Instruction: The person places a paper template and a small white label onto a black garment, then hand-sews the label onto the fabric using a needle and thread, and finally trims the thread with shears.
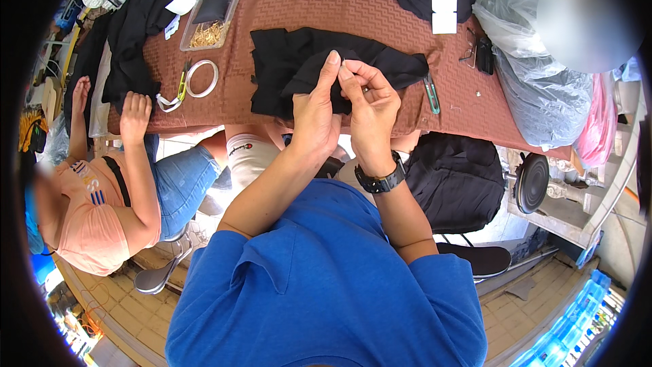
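Note:
A piece of black cloth lies bunched on the table in front of me, part of it raised between my hands. My left hand is closed on a fold of this cloth, thumb pointing up. Close beside it, my right hand, with a dark watch on the wrist, pinches thumb and forefinger together at the raised fold. Whatever sits between those fingertips is too small to make out. A green-handled thread snipper lies just right of the cloth.
A brown patterned tablecloth covers the table. To the left are a clear box of small gold-coloured pieces, a white tape roll and yellow scissors. Plastic bags crowd the right edge. A co-worker sits left, hands near black fabric.

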Available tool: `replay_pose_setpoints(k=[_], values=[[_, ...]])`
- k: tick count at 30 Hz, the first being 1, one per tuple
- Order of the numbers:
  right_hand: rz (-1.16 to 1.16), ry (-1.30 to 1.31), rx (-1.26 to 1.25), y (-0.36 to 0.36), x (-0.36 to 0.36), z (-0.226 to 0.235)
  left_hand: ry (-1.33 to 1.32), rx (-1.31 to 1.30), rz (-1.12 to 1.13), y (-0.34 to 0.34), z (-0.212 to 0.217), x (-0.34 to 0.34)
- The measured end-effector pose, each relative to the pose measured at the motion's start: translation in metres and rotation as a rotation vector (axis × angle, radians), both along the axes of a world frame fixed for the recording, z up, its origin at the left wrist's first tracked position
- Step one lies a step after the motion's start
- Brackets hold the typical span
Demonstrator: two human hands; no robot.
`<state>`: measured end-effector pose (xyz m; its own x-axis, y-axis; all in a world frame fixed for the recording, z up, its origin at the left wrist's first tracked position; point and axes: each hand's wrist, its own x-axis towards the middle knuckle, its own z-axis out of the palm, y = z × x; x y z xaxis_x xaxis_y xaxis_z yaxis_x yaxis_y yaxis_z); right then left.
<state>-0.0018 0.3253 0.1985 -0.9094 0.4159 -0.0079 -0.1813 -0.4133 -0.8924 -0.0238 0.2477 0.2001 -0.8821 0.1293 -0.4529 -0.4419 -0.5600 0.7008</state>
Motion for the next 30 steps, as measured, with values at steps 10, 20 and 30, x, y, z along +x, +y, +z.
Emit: replay_pose_setpoints(k=[10,20,30], values=[[0.006,0.034,-0.009,0.001,-0.001,-0.004,-0.009,0.059,0.016,0.002,0.010,0.001],[-0.002,0.036,-0.005,0.001,-0.002,-0.009,0.031,0.071,-0.008,0.001,0.004,0.001],[0.007,0.004,-0.060,0.003,-0.004,-0.005,0.077,0.094,0.033,0.002,-0.003,0.001]])
